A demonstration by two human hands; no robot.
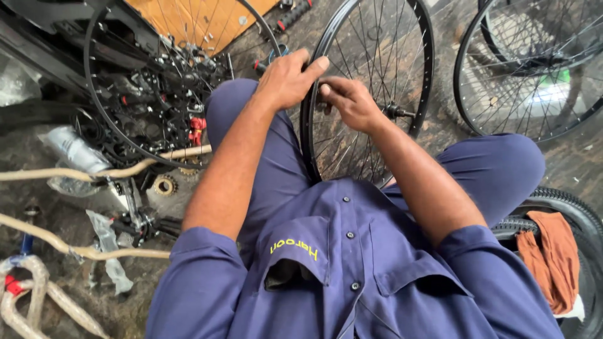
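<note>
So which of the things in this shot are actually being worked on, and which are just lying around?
In hand:
- black spoked wheel, upright between the knees
- left hand on its rim
- right hand pinching at the rim

Lying about:
- second wheel flat on the floor
- orange rag on a tyre
- pile of bike parts
- cream handlebars

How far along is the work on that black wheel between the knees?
Done: the wheel already has its spokes and hub in. In hand: left hand grips the rim while right hand pinches something small at it. Left: no tyre is on it yet; a tyre lies nearby.
</note>
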